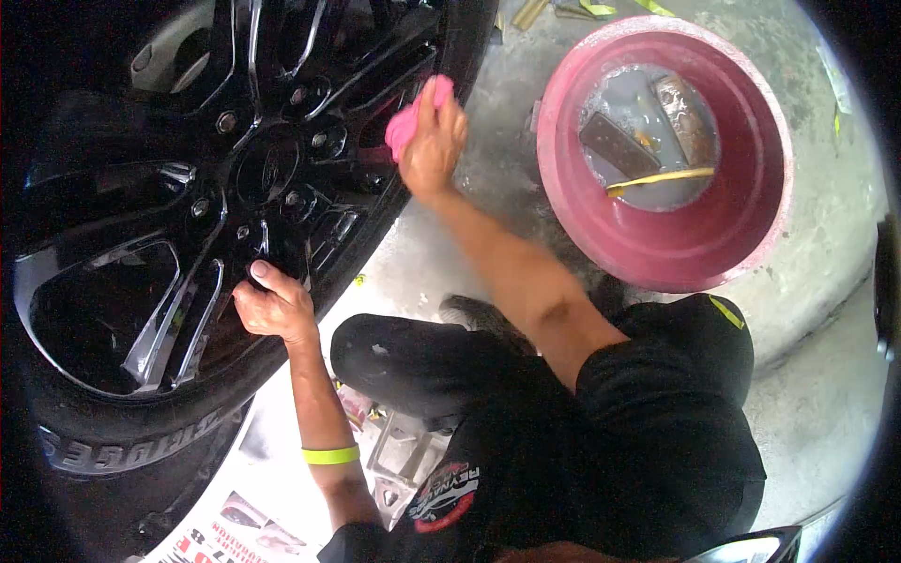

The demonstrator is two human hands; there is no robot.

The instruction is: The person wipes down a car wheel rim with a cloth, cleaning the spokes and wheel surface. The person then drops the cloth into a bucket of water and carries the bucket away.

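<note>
A black wheel rim (141,310) with several spokes and lug nuts, fitted with a tyre (122,450), fills the left side. My right hand (436,150) presses a bright pink cloth (405,127) against the rim's outer edge, with the fingers bent over the cloth. Lower on the wheel, my left hand (274,308) is closed around a spoke near the lug nuts, thumb up; its fingertips are partly hidden. A yellow-green band (330,455) circles my left forearm.
A reddish-pink bucket (572,225) stands on the wet concrete floor (826,178) to the right. Cloudy water in it holds brown rectangular pieces (615,143) and a yellow strip (662,178). My bent knees are close to the wheel. Printed paper (249,525) lies below the tyre.
</note>
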